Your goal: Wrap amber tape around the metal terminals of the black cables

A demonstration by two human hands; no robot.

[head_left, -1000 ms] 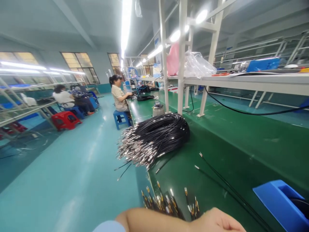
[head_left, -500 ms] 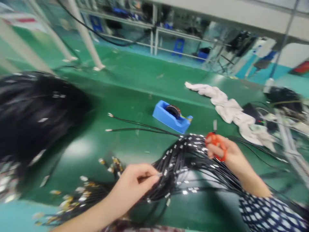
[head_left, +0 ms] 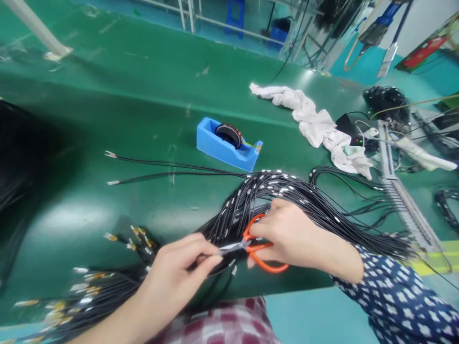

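Observation:
My right hand (head_left: 287, 231) grips a pair of scissors (head_left: 263, 247) with orange handles, fingers through the loops. Their metal blades point left and reach the fingertips of my left hand (head_left: 190, 260). That hand is pinched, thumb against fingers; what lies between them is too small and covered to make out. Under and behind both hands runs a thick bundle of black cables (head_left: 236, 200) dotted with small white sleeves. At the lower left, the cable ends (head_left: 86, 286) fan out with gold and white tips. Two longer cables (head_left: 161, 169) stretch left from the bundle.
A blue tape dispenser (head_left: 224, 148) with a brown roll stands behind the bundle on the green tabletop (head_left: 143, 114). Crumpled white cloth (head_left: 315, 124) lies behind to the right, near a slotted grey duct (head_left: 409, 205). A dark, blurred heap (head_left: 17, 153) is at the left edge.
My right hand has brought the scissors down and left, from the top of the bundle to my left fingertips. My left hand stays pinched. The view has shifted right and down.

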